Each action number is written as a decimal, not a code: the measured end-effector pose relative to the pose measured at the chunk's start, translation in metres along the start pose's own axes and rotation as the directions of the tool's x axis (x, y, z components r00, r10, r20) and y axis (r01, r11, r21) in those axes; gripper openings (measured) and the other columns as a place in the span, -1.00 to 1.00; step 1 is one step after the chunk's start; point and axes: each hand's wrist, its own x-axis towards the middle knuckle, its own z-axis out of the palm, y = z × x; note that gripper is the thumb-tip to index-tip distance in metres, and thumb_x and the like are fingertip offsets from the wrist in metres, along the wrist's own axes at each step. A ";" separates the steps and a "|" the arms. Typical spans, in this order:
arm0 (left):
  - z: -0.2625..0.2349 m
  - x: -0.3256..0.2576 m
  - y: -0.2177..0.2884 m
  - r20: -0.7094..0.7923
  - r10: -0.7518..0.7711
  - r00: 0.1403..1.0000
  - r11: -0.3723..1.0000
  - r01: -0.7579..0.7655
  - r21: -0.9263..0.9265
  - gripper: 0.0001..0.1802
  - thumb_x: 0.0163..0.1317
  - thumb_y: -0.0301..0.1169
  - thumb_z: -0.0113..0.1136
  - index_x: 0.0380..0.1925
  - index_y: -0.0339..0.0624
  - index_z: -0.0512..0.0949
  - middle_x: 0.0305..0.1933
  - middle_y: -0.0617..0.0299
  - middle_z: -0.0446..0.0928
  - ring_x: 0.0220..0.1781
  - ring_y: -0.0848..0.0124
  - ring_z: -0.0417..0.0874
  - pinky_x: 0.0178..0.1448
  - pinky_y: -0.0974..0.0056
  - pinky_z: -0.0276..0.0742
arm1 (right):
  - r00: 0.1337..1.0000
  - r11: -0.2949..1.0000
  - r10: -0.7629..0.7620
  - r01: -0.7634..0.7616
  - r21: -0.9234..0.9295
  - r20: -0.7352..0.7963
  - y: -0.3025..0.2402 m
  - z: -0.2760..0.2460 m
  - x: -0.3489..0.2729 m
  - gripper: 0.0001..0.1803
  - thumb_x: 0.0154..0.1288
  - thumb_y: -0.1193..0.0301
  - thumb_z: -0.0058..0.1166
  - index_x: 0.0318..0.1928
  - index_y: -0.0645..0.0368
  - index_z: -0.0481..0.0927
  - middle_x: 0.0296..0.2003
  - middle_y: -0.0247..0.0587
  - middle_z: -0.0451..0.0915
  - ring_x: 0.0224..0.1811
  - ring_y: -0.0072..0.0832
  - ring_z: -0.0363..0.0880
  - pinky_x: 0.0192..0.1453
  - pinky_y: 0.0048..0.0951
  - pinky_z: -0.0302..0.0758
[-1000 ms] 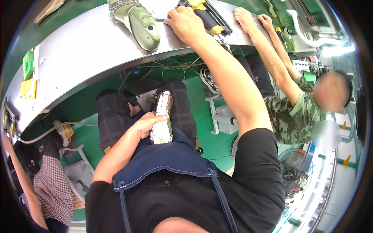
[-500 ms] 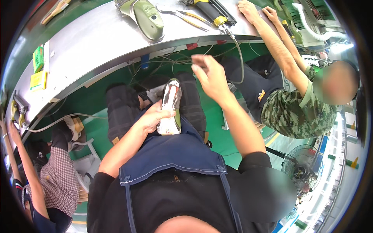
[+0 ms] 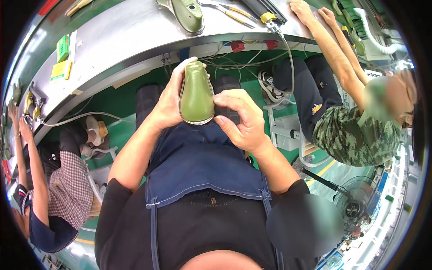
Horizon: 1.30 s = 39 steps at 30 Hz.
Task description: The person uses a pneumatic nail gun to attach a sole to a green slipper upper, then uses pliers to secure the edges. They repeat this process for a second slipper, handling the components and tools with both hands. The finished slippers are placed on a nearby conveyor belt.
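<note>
A green shoe last (image 3: 197, 96) stands raised over my lap, its rounded heel end toward me and a thin rim along its lower edge. My left hand (image 3: 168, 105) is closed around its left side, the fingers reaching behind it. On the other side, my right hand (image 3: 245, 121) has its fingers bent, with fingertips against the last's edge. Its thumb is spread apart, near the lower rim. The far side of the last is hidden. A second green shoe last (image 3: 188, 17) lies on the metal bench (image 3: 121, 40) beyond.
Pliers (image 3: 231, 12) and a black air tool (image 3: 268, 17) with a hose lie on the bench. Small green (image 3: 63, 48) and yellow (image 3: 58, 71) boxes sit at left. Co-workers (image 3: 351, 126) sit on both sides. A fan (image 3: 353, 207) stands at right.
The last has been raised and turned from its shiny silver side to its green heel end. My right hand has come down from above the lap to its right side.
</note>
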 end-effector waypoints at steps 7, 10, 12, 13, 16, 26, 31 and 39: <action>-0.005 0.005 0.014 0.007 0.123 0.992 0.990 -0.123 0.065 0.30 -0.09 -0.41 0.71 0.59 -0.15 0.03 0.47 0.01 0.34 0.41 0.17 0.54 0.41 0.08 0.54 | 0.993 0.993 -0.119 0.119 -0.015 0.007 -0.013 -0.002 0.002 -0.54 0.11 0.44 0.54 0.02 0.21 0.67 -0.03 -0.06 0.67 0.00 -0.15 0.69 0.14 -0.19 0.63; -0.003 0.003 0.017 0.013 0.065 0.998 0.997 -0.065 0.041 0.30 -0.10 -0.39 0.72 0.59 -0.14 0.04 0.46 0.02 0.35 0.41 0.20 0.52 0.42 0.09 0.52 | 0.988 0.989 -0.143 0.145 -0.034 0.050 -0.014 -0.008 0.009 -0.39 0.12 0.23 0.56 0.13 0.21 0.63 0.06 -0.02 0.63 0.14 -0.08 0.62 0.27 -0.11 0.55; 0.000 0.000 0.020 0.030 0.020 0.999 0.997 -0.022 0.076 0.30 -0.11 -0.40 0.72 0.59 -0.12 0.05 0.46 0.04 0.35 0.43 0.24 0.48 0.42 0.12 0.50 | 0.994 0.995 -0.095 0.097 -0.033 0.050 -0.010 -0.008 0.019 -0.25 0.14 0.06 0.52 0.22 0.23 0.57 0.16 0.03 0.57 0.25 -0.04 0.54 0.36 -0.09 0.48; 0.003 -0.002 0.021 0.045 0.007 0.999 0.992 -0.013 0.126 0.30 -0.13 -0.42 0.72 0.59 -0.11 0.05 0.46 0.06 0.34 0.45 0.28 0.44 0.42 0.15 0.49 | 0.996 0.997 -0.069 0.071 -0.034 0.048 -0.007 -0.007 0.023 -0.18 0.15 -0.03 0.50 0.27 0.23 0.54 0.22 0.05 0.54 0.31 -0.03 0.50 0.41 -0.08 0.44; 0.022 -0.017 0.027 0.106 -0.399 0.911 0.862 0.412 -0.294 0.27 -0.07 -0.36 0.60 0.61 -0.12 0.00 0.44 0.07 0.34 0.45 0.27 0.39 0.48 0.12 0.40 | 0.954 0.881 0.253 -0.295 0.369 0.158 0.019 0.001 0.021 0.04 0.33 -0.23 0.27 0.52 0.28 0.27 0.46 0.04 0.30 0.50 -0.16 0.32 0.51 -0.14 0.33; 0.042 -0.038 -0.015 0.237 -0.545 0.804 0.326 0.464 -0.824 -0.33 0.58 0.17 -0.04 0.43 -0.07 0.37 0.34 0.18 0.48 0.36 0.24 0.52 0.44 0.01 0.49 | 0.744 0.500 0.523 -0.663 0.557 0.415 0.087 0.027 -0.012 -0.07 0.45 -0.20 0.14 0.58 0.09 0.21 0.21 -0.25 0.52 0.26 -0.47 0.46 0.35 -0.43 0.40; 0.041 -0.028 -0.017 0.183 -0.659 0.730 0.356 0.517 -0.779 -0.36 0.56 0.18 -0.02 0.36 -0.05 0.43 0.28 0.17 0.53 0.30 0.25 0.56 0.39 -0.01 0.53 | 0.739 0.532 0.526 -0.672 0.515 0.421 0.084 0.025 -0.005 -0.20 0.49 -0.12 0.16 0.52 0.08 0.32 0.11 -0.27 0.56 0.14 -0.51 0.50 0.26 -0.46 0.44; 0.066 -0.031 -0.021 -0.034 -0.671 0.741 0.559 0.476 -0.679 -0.38 0.55 0.18 0.00 0.27 -0.09 0.53 0.15 0.18 0.62 0.16 0.33 0.66 0.30 0.13 0.60 | 0.812 0.727 0.461 -0.576 0.372 0.357 0.068 0.016 -0.002 -0.37 0.57 0.04 0.10 0.44 0.15 0.42 0.16 -0.22 0.56 0.22 -0.43 0.50 0.37 -0.36 0.40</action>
